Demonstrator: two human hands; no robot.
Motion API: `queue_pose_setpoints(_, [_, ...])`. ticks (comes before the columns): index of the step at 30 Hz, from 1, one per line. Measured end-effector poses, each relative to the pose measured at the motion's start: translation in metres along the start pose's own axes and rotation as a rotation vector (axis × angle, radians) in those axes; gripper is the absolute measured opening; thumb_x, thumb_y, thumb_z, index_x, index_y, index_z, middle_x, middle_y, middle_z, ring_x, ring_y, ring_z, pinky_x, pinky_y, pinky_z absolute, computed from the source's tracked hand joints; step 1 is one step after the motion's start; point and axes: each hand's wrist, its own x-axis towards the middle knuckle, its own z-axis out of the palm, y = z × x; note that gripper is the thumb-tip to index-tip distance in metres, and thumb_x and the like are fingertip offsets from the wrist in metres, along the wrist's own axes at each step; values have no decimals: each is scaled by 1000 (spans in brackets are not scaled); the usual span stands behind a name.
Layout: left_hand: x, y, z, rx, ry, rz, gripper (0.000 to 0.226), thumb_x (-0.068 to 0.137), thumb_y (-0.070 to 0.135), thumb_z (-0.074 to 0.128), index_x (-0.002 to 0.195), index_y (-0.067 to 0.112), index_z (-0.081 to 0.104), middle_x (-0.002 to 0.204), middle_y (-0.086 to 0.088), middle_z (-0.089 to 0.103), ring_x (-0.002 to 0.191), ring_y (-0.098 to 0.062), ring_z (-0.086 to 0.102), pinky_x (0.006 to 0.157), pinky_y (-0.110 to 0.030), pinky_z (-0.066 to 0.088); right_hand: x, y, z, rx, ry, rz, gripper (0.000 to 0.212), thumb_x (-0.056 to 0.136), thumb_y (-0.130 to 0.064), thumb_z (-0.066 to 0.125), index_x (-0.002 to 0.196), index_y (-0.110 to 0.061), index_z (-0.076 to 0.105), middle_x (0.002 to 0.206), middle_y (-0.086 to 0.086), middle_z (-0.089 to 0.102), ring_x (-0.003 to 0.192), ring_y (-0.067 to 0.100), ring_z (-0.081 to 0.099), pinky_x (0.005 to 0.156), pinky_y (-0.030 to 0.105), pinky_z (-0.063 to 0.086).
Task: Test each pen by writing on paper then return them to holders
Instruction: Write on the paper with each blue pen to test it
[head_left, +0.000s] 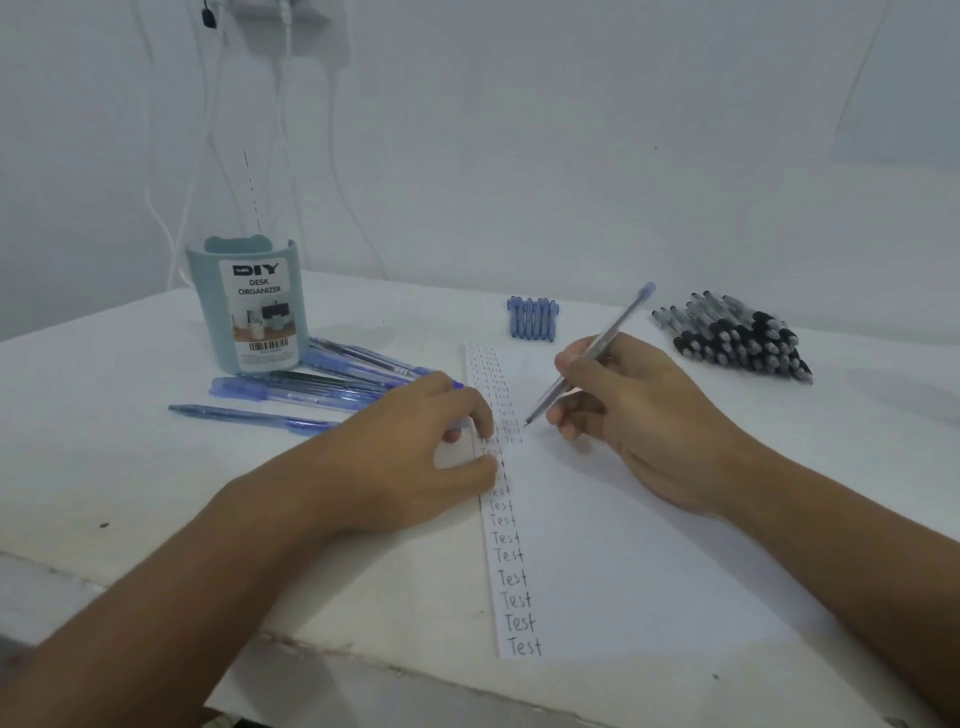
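Translucent blue-capped pen (592, 353) pinched in right hand (639, 410); left hand (415, 457) flat on paper (623, 519).

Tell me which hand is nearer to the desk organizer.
Left. The left hand rests on the paper's left edge, just right of the loose blue pens lying beside the desk organizer. The right hand holds a pen farther right, over the paper.

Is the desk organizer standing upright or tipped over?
Upright. The desk organizer stands on its base on the table, label facing the camera, open top up. Whether it holds pens cannot be told.
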Motion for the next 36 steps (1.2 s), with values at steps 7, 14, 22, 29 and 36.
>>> queue_pose_setpoints(7, [-3, -1, -4, -54, -97, -4, 42, 76, 64, 57, 111, 43, 46, 108, 23, 36, 107, 10, 40, 85, -14, 34, -3, 2, 3, -177, -93, -17, 32, 87, 7, 65, 100, -12, 43, 76, 21, 66, 65, 32, 59, 64, 37, 52])
queue_pose_setpoints(14, [-4, 2, -7, -58, -114, -14, 46, 73, 64, 58, 112, 43, 46, 109, 25, 35, 96, 25, 33, 77, -4, 33, -7, 3, 4, -167, -125, -29, 34, 85, 11, 66, 98, -11, 43, 76, 21, 64, 67, 35, 62, 66, 37, 54])
queue_pose_setpoints(22, [-4, 4, -8, -53, -102, -17, 43, 72, 63, 60, 107, 41, 48, 105, 22, 39, 88, 24, 36, 74, -4, 33, -9, 2, 7, -208, -116, -32, 33, 85, 10, 66, 99, -10, 44, 77, 21, 66, 64, 32, 64, 69, 38, 58])
queue_pose_setpoints(29, [-3, 4, -8, -44, -112, -27, 44, 71, 65, 59, 106, 41, 47, 106, 22, 39, 87, 24, 36, 72, -7, 34, -10, 2, 8, -256, -116, -27, 33, 85, 9, 66, 97, -11, 43, 81, 20, 65, 65, 30, 64, 68, 34, 57])
queue_pose_setpoints(36, [-4, 3, -8, -45, -101, -21, 43, 72, 63, 61, 106, 40, 48, 104, 21, 39, 86, 23, 36, 73, -3, 33, -9, 3, 7, -194, -116, -4, 33, 85, 7, 68, 100, -9, 44, 78, 20, 68, 65, 29, 65, 69, 34, 59])
